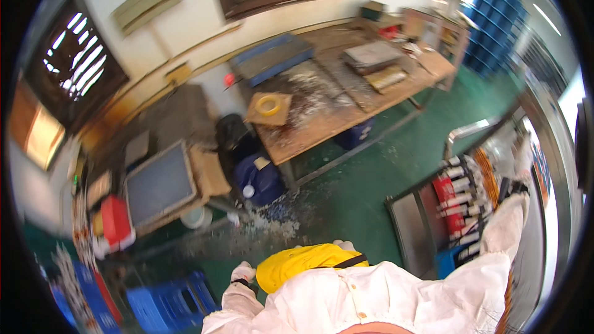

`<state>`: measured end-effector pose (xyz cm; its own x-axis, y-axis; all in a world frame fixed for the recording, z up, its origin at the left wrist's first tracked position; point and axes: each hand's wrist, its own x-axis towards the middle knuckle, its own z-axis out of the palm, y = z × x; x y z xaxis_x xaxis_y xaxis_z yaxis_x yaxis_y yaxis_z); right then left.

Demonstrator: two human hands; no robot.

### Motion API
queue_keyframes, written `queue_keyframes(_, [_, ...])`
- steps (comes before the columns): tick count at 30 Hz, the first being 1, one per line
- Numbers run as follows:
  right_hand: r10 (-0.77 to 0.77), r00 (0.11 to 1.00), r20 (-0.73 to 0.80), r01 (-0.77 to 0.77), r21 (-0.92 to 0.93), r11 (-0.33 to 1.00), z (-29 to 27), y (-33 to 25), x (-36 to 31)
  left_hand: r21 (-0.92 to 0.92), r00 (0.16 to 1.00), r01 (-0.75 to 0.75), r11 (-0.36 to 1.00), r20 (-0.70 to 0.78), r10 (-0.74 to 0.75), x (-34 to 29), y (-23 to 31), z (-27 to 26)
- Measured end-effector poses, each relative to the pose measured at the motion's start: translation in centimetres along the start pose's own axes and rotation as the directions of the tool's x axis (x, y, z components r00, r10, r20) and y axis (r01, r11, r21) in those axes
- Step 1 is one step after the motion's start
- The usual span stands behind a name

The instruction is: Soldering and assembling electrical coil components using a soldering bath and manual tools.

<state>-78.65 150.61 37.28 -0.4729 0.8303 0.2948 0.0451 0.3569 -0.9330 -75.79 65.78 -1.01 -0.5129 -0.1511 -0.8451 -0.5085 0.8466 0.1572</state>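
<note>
My left hand (243, 271) hangs low by my side, left of the yellow cloth (294, 265) at my waist. Its fingers are too small and unclear to read. Out to the right stretches my white-sleeved right arm, a dark band at its wrist. My right hand (523, 156) is beyond that band, blurred, beside a metal cart (416, 226); whether it grips anything is unclear. Closest to that arm is a row of white cylindrical items (459, 200), with red and orange pieces (486, 176) among them.
A stained wooden workbench (322, 138) holds a blue tray (272, 59) and a yellow tape roll (268, 105). Dark blue jugs (257, 180) stand on the green floor between it and a second bench with a framed screen (159, 184). Blue crates (164, 303) sit at lower left.
</note>
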Motion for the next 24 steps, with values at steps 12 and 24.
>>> queue_keyframes(12, [0.076,0.819,0.568,-0.360,0.406,0.840,16.9,9.5,15.4,-0.255,0.878,0.455,0.853,0.286,-0.383,-11.9,-6.4,14.7])
queue_keyframes(24, [-0.052,0.729,0.683,-0.399,0.485,0.778,0.7,10.9,17.9,-0.581,0.945,0.326,0.746,0.211,-0.249,-7.5,-11.2,13.4])
